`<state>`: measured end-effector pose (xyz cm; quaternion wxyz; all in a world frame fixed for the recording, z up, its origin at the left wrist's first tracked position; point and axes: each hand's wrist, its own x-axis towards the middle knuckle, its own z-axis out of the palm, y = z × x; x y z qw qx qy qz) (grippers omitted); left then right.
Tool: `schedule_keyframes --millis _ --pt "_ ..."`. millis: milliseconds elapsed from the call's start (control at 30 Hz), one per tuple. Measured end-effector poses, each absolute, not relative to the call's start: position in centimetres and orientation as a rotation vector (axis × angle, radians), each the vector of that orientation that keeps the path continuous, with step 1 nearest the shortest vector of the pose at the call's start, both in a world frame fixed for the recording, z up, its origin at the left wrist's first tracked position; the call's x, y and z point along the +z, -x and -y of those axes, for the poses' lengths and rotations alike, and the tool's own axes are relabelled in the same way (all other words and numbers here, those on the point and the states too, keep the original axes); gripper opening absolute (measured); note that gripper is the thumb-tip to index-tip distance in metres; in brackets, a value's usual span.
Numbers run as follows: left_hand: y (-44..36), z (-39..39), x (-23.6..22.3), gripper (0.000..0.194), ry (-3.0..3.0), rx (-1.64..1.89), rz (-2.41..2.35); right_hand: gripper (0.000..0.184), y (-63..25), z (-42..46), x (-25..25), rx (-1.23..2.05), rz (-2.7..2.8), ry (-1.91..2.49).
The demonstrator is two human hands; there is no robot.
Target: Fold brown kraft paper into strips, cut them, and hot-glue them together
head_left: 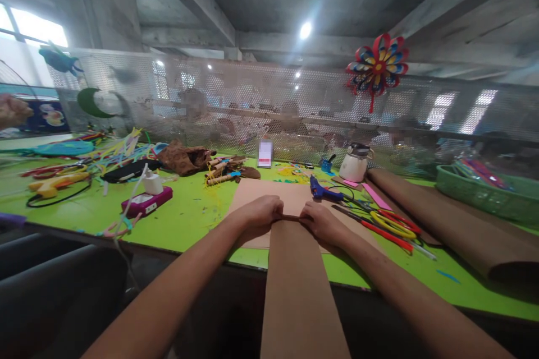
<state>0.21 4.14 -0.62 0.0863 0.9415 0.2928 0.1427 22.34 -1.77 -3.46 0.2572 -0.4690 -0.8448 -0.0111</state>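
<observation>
Clock centred on your hands, 12 straight ahead of you.

Item: brown paper strip (297, 286), one piece. Far end folded at the clock's centre; the rest runs to 6 o'clock, over the table's near edge.

Left hand (267, 209): fingers pinched on the left end of the fold.

Right hand (318, 217): fingers pinched on the right end — a short stretch of fold lies between the two hands.

Beneath: brown paper sheet (250, 193), flat on the green table (185, 230).

Between 1 and 2 o'clock: blue glue gun (326, 192), near your right hand; farther out, a pale jug (353, 165) with a dark lid.

3 o'clock: scissors (393, 224) with red and yellow handles; beyond them, a thick fold of brown paper (455, 219) and a green basket (484, 193).

9 o'clock: purple power strip (147, 202) bearing a white plug (152, 183); farther out, a yellow glue gun (56, 184).

10 o'clock: brown rolled pieces (225, 174) — some tied with yellow strands.
</observation>
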Motion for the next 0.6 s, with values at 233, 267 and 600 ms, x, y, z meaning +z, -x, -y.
schedule_keyframes --millis 233,267,600 --pt "0.5 -3.9 -0.6 0.023 -2.74 0.403 -0.846 0.014 -23.2 2.4 -3.2 0.048 2.327 1.203" --pt "0.5 -3.8 -0.5 0.024 -2.735 0.396 -0.847 0.015 -23.2 2.5 -3.1 0.052 2.331 1.196" --pt "0.6 -3.0 0.1 0.024 -2.77 0.39 -0.93 0.008 -23.0 2.8 -3.3 -0.129 2.41 1.219"
